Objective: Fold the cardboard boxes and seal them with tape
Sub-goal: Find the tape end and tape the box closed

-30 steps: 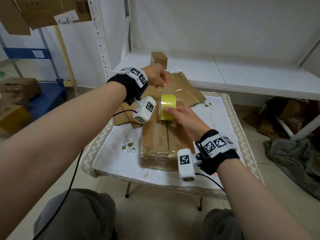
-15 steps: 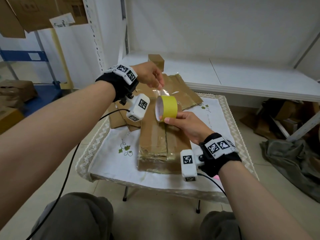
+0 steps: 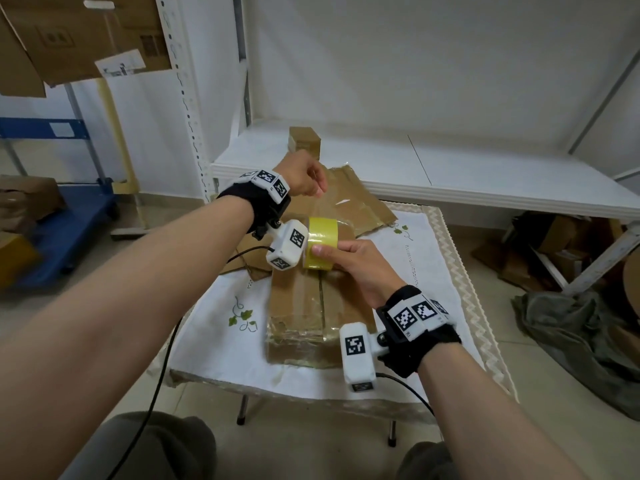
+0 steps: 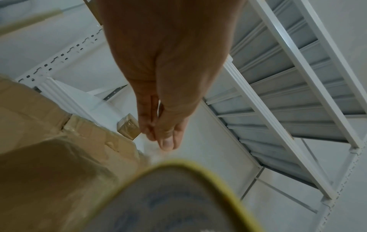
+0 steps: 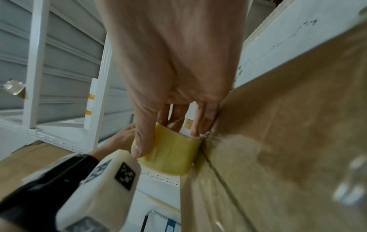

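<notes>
A folded cardboard box (image 3: 304,306) lies on the small cloth-covered table (image 3: 214,327), its top seam running toward me. My right hand (image 3: 349,261) grips a yellow tape roll (image 3: 322,242) over the box's far end, thumb on the outer face and fingers in the core (image 5: 170,155). My left hand (image 3: 306,176) is raised beyond the roll and pinches the free end of the clear tape strip (image 3: 329,206) between thumb and fingers (image 4: 158,135). The roll's rim (image 4: 198,171) fills the bottom of the left wrist view.
Flattened cardboard sheets (image 3: 360,206) lie at the table's far side. A small sealed box (image 3: 304,140) stands on the low white shelf (image 3: 450,174) behind. Loose cardboard and a grey cloth (image 3: 571,327) are on the floor at right; a blue cart (image 3: 62,220) at left.
My left hand has lifted up and away from the roll, drawing out a stretch of tape. The right hand has turned the roll and kept it over the box's far end.
</notes>
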Demonstrator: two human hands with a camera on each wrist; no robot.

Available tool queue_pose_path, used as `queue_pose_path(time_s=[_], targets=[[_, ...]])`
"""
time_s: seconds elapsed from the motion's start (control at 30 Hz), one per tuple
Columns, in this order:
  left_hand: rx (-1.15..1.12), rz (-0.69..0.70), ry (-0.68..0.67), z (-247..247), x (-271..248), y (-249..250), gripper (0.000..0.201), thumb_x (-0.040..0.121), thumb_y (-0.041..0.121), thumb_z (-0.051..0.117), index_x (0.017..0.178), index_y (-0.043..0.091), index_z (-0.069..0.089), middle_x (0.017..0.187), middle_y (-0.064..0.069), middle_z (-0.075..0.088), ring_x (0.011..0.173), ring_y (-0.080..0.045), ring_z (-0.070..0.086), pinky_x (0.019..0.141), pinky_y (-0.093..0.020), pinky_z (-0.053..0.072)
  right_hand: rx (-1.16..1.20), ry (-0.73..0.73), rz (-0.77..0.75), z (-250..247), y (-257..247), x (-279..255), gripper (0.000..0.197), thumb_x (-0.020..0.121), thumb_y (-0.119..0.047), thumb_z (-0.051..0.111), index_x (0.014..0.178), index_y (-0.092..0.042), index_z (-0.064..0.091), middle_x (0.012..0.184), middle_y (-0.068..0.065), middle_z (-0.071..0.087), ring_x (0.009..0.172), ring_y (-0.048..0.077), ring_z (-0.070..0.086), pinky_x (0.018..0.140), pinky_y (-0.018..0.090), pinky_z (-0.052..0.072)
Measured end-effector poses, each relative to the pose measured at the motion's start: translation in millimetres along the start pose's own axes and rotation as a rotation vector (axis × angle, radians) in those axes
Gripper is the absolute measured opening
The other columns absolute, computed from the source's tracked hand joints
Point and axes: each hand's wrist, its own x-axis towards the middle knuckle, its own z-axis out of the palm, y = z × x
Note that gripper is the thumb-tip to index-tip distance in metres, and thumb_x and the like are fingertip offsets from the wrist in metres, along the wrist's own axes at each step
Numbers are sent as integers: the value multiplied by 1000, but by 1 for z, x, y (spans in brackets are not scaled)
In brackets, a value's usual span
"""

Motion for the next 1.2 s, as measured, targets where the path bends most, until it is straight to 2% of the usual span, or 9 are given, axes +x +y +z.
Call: queue_pose_path(time_s=[0.1, 0.2, 0.3, 0.47, 0.57, 0.73, 0.83, 1.03, 1.2], targets=[[33, -4, -32, 1, 10, -4, 15, 83, -2, 75, 97, 4, 75, 73, 4, 65, 64, -3, 58, 51, -5, 41, -11, -54, 15, -2, 1, -2, 28, 89, -13, 74, 114, 1, 73, 110, 16, 75, 99, 23, 70, 94, 32, 55], [64, -37, -63, 1, 20, -15, 18, 82, 1, 76, 99, 7, 77, 76, 4, 68, 68, -5, 61, 59, -12, 43, -42, -129, 24, -10, 4, -4, 32, 90, -3, 71, 121, -3, 71, 116, 15, 74, 99, 16, 70, 86, 21, 55], [55, -36, -115, 6, 28, -23, 19, 83, 2, 76, 101, 9, 77, 78, 4, 69, 68, -4, 63, 60, -11, 45, -71, -121, 28, -16, 3, 0, 31, 92, -2, 67, 123, -2, 70, 120, 17, 72, 95, 11, 68, 80, 14, 52], [34, 0, -187, 18, 37, -32, 19, 85, 4, 75, 101, 14, 78, 74, 8, 68, 68, -3, 63, 66, -13, 45, -70, -133, 43, -18, 3, 5, 30, 93, -1, 66, 122, 1, 70, 105, 9, 74, 80, 1, 67, 75, 11, 49], [-8, 2, -229, 23, 40, -40, 19, 85, 5, 76, 102, 13, 77, 77, 8, 69, 72, -6, 65, 71, -17, 49, -53, -135, 62, -18, 4, 6, 28, 92, -1, 67, 120, 1, 71, 98, 4, 74, 79, 2, 67, 75, 12, 49], [-63, -6, -270, 27, 44, -47, 23, 85, -1, 74, 106, 7, 75, 84, 1, 71, 72, -5, 65, 67, -11, 54, -77, -176, 80, -19, 1, 6, 26, 92, -3, 68, 118, 0, 72, 101, 5, 75, 84, 5, 69, 76, 14, 50], [-44, -20, -279, 28, 46, -50, 21, 83, 1, 76, 103, 7, 77, 84, 1, 73, 75, -8, 67, 76, -18, 56, -85, -174, 80, -20, 1, 5, 26, 92, -3, 68, 117, 0, 72, 103, 6, 75, 85, 6, 69, 76, 14, 50], [-16, -22, -303, 30, 47, -52, 16, 82, 5, 79, 95, 15, 79, 71, 16, 73, 72, -3, 67, 76, -19, 55, -34, -179, 99, -22, -1, 5, 27, 93, -1, 66, 120, 4, 70, 107, 11, 74, 87, 10, 70, 80, 17, 54], [1, -25, -300, 30, 43, -49, 16, 86, 9, 76, 101, 15, 78, 81, 11, 72, 75, -3, 66, 76, -16, 53, -33, -175, 104, -21, 0, 6, 27, 93, -2, 66, 119, 3, 70, 106, 13, 74, 84, 8, 69, 78, 17, 54]])
